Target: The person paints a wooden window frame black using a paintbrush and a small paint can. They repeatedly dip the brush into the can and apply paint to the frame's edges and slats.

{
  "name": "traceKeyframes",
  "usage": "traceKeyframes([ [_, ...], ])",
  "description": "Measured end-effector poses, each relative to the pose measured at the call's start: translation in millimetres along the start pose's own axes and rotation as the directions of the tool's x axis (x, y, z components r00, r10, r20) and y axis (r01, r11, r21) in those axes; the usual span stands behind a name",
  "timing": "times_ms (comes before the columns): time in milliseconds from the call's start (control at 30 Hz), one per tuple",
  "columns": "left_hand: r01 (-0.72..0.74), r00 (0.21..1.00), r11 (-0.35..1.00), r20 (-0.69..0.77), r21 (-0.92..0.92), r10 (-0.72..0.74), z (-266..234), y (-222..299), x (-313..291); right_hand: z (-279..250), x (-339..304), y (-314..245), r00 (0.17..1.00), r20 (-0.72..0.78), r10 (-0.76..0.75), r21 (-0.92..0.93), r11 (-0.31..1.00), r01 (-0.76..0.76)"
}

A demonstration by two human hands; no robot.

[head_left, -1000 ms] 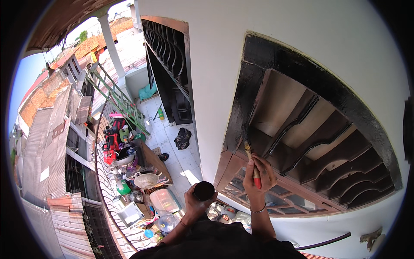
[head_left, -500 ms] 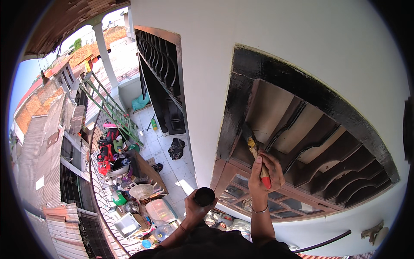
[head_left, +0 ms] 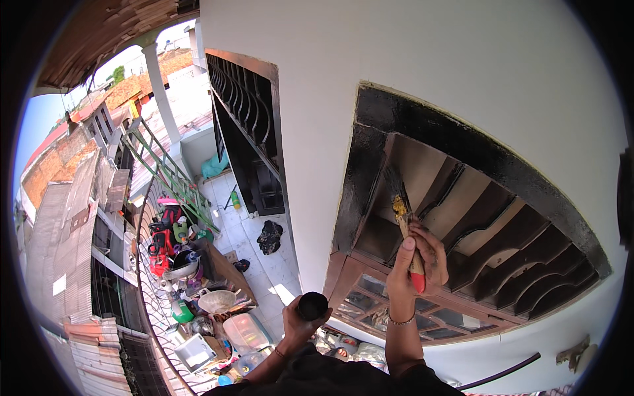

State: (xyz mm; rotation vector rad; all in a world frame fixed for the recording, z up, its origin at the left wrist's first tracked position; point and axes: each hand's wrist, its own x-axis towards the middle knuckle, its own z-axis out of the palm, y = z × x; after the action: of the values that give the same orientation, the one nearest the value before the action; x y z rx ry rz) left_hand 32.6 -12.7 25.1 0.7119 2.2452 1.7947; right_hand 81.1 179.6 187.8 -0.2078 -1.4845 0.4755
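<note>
In my right hand (head_left: 417,257) is a paintbrush (head_left: 405,221) with a wooden, red-ended handle, its fingers wrapped round it. The dark bristles point up and sit in front of the recess of the window frame (head_left: 371,155), near its inner left edge; I cannot tell whether they touch it. Wet-looking black paint covers the frame's top and upper left side, while its lower parts are brown. Lower left of the frame, my left hand (head_left: 298,323) grips a small dark cup (head_left: 312,306). The cup's inside looks black.
Wavy wooden slats (head_left: 508,254) fill the upper opening above a paned window (head_left: 422,310). White wall (head_left: 310,132) surrounds the frame. Down on the left, cluttered household goods (head_left: 218,301) lie beside a curved railing (head_left: 140,277). A green ladder (head_left: 173,178) leans near an open dark door (head_left: 254,158).
The paintbrush in my right hand has shifted slightly right and its bristles have come away from the left frame edge. My left hand still holds the cup; the view has tilted a little.
</note>
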Motion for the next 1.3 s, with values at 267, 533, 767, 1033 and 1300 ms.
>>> traceKeyframes([
  [267, -0.011, 1.000, 1.000, 0.004, -0.021, 0.011, -3, 4, 0, -3, -45, 19, 0.980, 0.198, -0.025, -0.062, 0.997, 0.038],
  [533, 0.018, 0.999, 0.999, 0.028, -0.026, -0.017, -6, -11, -2, 15, 14, -4, 0.996, 0.062, -0.063, -0.119, 0.990, 0.070],
  [767, 0.054, 0.999, 0.994, 0.000, -0.091, -0.054, -6, 4, -6, -22, -73, 26, 0.964, 0.235, 0.125, -0.061, 0.992, -0.113],
  [1033, 0.025, 0.999, 1.000, 0.027, 0.004, -0.026, -4, -6, -8, -3, -26, 11, 0.994, 0.096, -0.051, -0.096, 0.993, 0.061],
  [1300, 0.029, 1.000, 0.998, 0.002, -0.057, -0.029, 3, -3, -4, -33, -114, 50, 0.971, 0.195, 0.140, -0.103, 0.987, -0.122],
])
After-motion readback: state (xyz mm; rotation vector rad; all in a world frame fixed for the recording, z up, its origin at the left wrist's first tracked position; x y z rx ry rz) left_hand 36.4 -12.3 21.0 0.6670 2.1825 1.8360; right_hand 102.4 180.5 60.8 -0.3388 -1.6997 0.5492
